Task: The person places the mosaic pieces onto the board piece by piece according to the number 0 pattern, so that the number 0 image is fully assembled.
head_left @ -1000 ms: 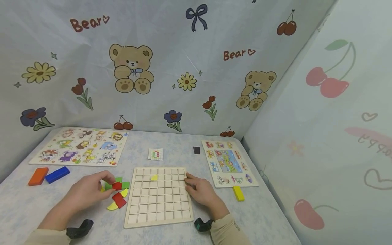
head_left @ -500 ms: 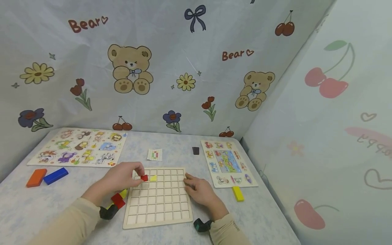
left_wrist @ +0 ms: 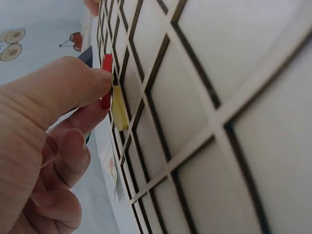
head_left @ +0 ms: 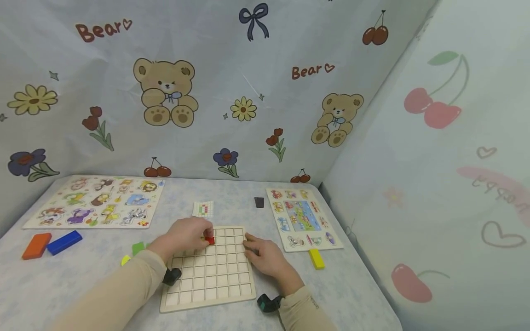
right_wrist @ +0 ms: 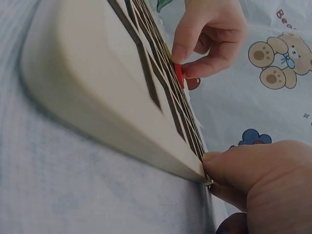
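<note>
My left hand (head_left: 188, 235) pinches a small red tile (left_wrist: 107, 61) between thumb and finger, over the upper part of a wooden grid board (head_left: 207, 276). A yellow piece (left_wrist: 119, 109) lies in a cell right beside the red tile, as the left wrist view shows. At the board's right side, my right hand (head_left: 267, 257) grips the edge, thumb on top and a finger below. Left of the board, a green piece (head_left: 138, 248) and a yellow rounded piece (head_left: 125, 260) show past the left sleeve, which hides part of that area.
A small patterned card (head_left: 203, 209) and a dark piece (head_left: 259, 202) lie behind the board. An animal puzzle (head_left: 93, 202), orange block (head_left: 36, 246) and blue block (head_left: 64, 242) are at left. Another picture puzzle (head_left: 304, 216) and a yellow block (head_left: 316, 259) are at right.
My left hand has carried a red tile from the loose pieces at left onto the board, then further right past the yellow piece. The right hand has stayed at the board's edge.
</note>
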Demonstrator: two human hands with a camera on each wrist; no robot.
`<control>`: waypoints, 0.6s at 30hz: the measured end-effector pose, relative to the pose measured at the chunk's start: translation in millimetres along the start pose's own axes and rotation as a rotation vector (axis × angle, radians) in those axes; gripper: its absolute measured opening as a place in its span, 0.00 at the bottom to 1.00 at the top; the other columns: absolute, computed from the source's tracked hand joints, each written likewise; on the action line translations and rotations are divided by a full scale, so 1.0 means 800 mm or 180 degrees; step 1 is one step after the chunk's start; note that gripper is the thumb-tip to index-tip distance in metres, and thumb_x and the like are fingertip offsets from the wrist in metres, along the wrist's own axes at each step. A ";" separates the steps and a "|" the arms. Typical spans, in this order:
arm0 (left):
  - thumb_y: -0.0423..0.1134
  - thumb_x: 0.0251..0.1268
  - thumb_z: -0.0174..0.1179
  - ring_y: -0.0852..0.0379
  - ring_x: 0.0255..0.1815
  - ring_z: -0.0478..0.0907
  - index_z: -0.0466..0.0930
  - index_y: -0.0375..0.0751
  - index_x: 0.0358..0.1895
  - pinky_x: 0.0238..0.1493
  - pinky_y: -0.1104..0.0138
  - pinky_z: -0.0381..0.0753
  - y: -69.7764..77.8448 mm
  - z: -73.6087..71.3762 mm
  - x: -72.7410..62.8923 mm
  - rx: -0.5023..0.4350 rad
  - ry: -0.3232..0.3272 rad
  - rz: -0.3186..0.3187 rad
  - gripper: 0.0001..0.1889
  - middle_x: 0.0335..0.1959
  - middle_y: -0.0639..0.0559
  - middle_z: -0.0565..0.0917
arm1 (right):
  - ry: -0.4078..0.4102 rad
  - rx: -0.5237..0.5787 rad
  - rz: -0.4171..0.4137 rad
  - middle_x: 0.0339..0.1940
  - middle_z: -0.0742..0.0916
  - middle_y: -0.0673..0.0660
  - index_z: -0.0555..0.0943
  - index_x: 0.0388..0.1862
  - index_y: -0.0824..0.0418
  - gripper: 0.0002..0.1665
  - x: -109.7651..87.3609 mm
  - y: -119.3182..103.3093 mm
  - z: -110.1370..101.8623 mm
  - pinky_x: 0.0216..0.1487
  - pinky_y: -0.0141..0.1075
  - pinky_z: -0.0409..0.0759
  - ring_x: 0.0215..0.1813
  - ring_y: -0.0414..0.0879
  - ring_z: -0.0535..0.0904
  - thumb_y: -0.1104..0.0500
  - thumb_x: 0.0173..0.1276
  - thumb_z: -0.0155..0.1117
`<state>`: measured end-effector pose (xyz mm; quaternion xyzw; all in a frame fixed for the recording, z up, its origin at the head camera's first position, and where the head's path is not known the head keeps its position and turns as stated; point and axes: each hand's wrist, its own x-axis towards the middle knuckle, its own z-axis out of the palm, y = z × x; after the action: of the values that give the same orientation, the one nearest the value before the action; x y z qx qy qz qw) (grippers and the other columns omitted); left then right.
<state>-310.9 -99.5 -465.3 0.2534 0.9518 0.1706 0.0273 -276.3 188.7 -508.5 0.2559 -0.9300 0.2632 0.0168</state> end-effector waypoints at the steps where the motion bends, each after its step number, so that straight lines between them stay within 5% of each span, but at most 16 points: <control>1: 0.41 0.60 0.74 0.63 0.32 0.77 0.84 0.58 0.34 0.35 0.59 0.78 0.000 0.002 0.000 -0.0024 0.0007 0.0018 0.07 0.34 0.64 0.84 | -0.0019 0.0024 0.0024 0.74 0.77 0.56 0.81 0.67 0.60 0.23 0.000 -0.001 0.001 0.69 0.50 0.75 0.72 0.54 0.76 0.55 0.77 0.62; 8: 0.38 0.62 0.71 0.64 0.26 0.74 0.88 0.58 0.32 0.29 0.62 0.76 -0.006 0.010 -0.001 -0.0157 0.0099 0.0037 0.06 0.32 0.66 0.85 | -0.0069 0.0154 0.0107 0.75 0.76 0.54 0.80 0.68 0.59 0.23 0.002 -0.003 0.004 0.71 0.49 0.73 0.73 0.53 0.75 0.55 0.78 0.61; 11: 0.41 0.64 0.71 0.64 0.31 0.78 0.89 0.60 0.35 0.32 0.61 0.78 -0.006 0.008 -0.003 -0.0223 0.0133 -0.0074 0.05 0.36 0.67 0.87 | -0.0061 0.0131 0.0111 0.75 0.76 0.54 0.80 0.68 0.59 0.23 0.003 -0.002 0.005 0.71 0.50 0.73 0.73 0.53 0.75 0.55 0.78 0.61; 15: 0.46 0.69 0.69 0.60 0.43 0.83 0.89 0.58 0.45 0.39 0.58 0.81 -0.014 -0.012 -0.021 -0.0314 0.0265 -0.0248 0.06 0.43 0.64 0.86 | -0.0046 0.0086 0.0092 0.75 0.77 0.55 0.80 0.68 0.59 0.23 0.003 0.000 0.003 0.71 0.51 0.73 0.73 0.54 0.75 0.54 0.77 0.61; 18: 0.45 0.71 0.66 0.57 0.41 0.81 0.87 0.53 0.52 0.37 0.59 0.80 -0.028 -0.036 -0.045 -0.0386 0.0377 -0.0405 0.10 0.44 0.60 0.86 | -0.0021 0.0081 0.0101 0.75 0.77 0.55 0.80 0.68 0.59 0.23 0.002 0.001 0.000 0.70 0.51 0.73 0.73 0.54 0.75 0.55 0.77 0.61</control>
<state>-294.1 -144.8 -447.1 0.1798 0.9539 0.2405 -0.0029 -278.0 188.6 -508.8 0.2422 -0.9306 0.2744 0.0063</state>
